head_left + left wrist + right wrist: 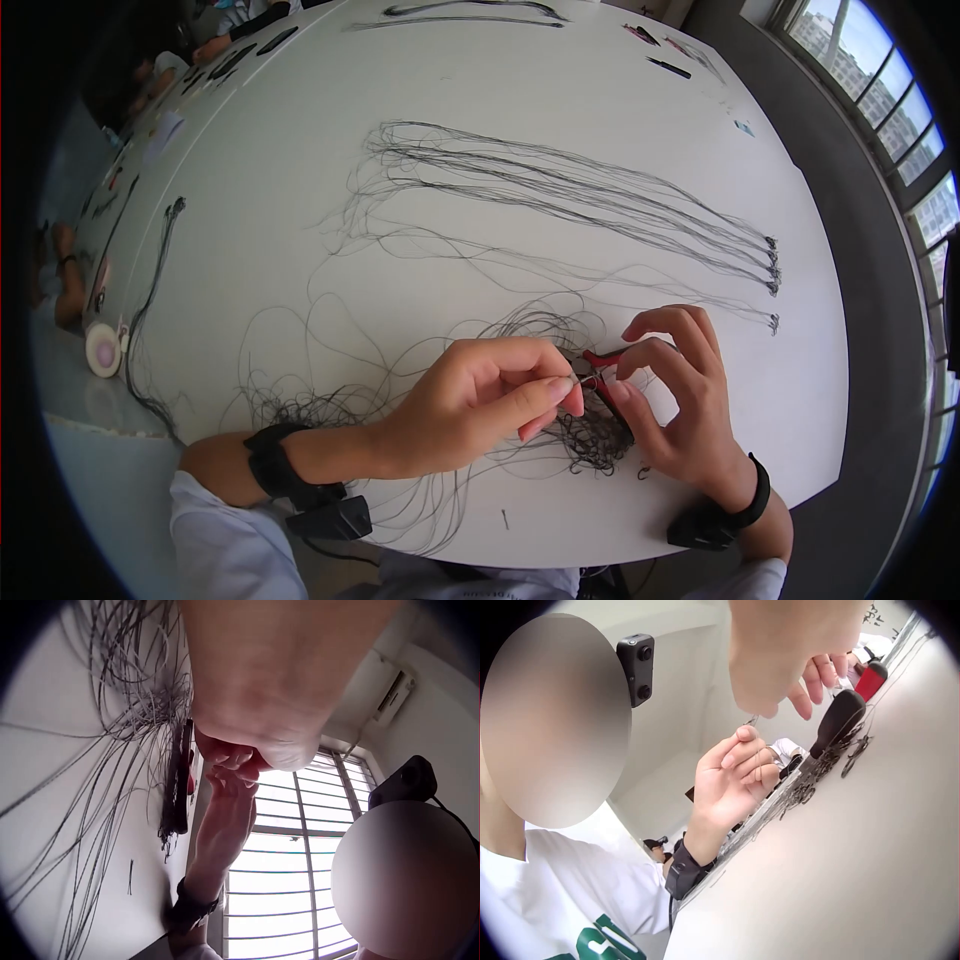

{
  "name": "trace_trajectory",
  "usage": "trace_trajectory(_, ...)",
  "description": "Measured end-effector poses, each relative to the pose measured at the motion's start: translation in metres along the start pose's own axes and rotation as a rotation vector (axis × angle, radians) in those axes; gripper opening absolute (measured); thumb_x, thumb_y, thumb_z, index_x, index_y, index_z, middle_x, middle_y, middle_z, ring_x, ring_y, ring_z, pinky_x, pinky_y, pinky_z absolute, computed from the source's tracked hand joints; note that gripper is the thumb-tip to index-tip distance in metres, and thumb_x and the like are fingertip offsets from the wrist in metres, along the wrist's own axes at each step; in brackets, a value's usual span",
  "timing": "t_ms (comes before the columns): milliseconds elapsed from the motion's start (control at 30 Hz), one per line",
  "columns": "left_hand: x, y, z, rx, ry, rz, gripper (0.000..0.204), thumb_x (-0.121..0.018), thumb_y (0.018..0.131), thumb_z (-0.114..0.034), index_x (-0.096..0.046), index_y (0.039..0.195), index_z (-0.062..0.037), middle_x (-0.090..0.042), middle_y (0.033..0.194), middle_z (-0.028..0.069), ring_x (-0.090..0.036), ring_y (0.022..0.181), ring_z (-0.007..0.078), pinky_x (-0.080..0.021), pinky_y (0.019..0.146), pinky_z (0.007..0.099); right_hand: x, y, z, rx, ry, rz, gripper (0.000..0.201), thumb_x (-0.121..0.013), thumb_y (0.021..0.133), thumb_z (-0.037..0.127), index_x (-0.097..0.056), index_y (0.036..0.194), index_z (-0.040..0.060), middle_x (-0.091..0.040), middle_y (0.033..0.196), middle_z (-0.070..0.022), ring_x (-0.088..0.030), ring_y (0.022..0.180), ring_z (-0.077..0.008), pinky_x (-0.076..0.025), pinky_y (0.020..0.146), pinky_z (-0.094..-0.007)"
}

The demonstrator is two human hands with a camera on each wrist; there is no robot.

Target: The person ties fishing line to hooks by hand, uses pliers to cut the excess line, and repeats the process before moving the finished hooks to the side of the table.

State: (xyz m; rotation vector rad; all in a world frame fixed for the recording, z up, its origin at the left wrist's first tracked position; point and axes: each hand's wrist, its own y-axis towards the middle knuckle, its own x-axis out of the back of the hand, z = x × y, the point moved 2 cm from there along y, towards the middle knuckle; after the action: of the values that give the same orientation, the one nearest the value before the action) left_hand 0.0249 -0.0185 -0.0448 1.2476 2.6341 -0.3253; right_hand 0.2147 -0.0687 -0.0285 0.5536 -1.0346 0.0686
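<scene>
Thumb and forefinger of my left hand [490,400] pinch the end of a thin dark cord [590,379], close above the table. Right beside it, my right hand [685,395] has its thumb and forefinger tips brought together at the cord, the other fingers arched. In the right wrist view, a thin strand [759,754] hangs in front of the left hand's fingers. Beneath the hands lies a pair of red-and-black-handled pliers [612,408], partly hidden by them. A tangled pile of dark cords [590,445] spreads under and around the pliers.
Long bundles of dark cords [560,180] with knotted ends stretch across the white table [560,85]. More loose cords [300,405] lie at the left forearm. A white round spool [104,350] is at the left edge. Tools [668,68] lie far right; other people sit far left.
</scene>
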Motion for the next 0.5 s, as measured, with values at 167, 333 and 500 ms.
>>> trace_trajectory(167, -0.005, -0.001, 0.004, 0.016, 0.055, 0.119, 0.016, -0.047, 0.096, -0.009, -0.058, 0.092, 0.0024, -0.059, 0.075, 0.0037, -0.047, 0.063, 0.0061, -0.041, 0.061, 0.0209, -0.005, -0.008, 0.008, -0.290, 0.725, 0.107, 0.009, -0.066, 0.082, 0.005, -0.060, 0.088, -0.0003, -0.063, 0.080, -0.0083, -0.059, 0.073, -0.0177, -0.047, 0.065, -0.0280)
trace_trajectory(333, -0.005, 0.003, 0.005, -0.026, 0.061, -0.004, 0.020, -0.048, 0.096, -0.011, -0.058, 0.100, 0.0057, -0.065, 0.090, 0.0126, -0.063, 0.087, 0.0164, -0.051, 0.079, 0.0279, -0.003, -0.008, 0.008, -0.292, 0.685, 0.098, 0.002, -0.062, 0.083, -0.002, -0.060, 0.084, -0.0015, -0.063, 0.072, -0.0076, -0.063, 0.064, -0.0148, -0.049, 0.059, -0.0245)
trace_trajectory(500, 0.015, 0.007, -0.002, -0.201, -0.055, -0.390, 0.026, -0.043, 0.098, -0.016, -0.057, 0.104, 0.0055, -0.065, 0.098, 0.0180, -0.064, 0.098, 0.0262, -0.049, 0.091, 0.0353, 0.010, -0.004, 0.000, -0.386, 0.537, -0.069, 0.002, -0.060, 0.084, -0.004, -0.059, 0.083, -0.0027, -0.063, 0.070, -0.0076, -0.066, 0.064, -0.0152, -0.052, 0.062, -0.0246)
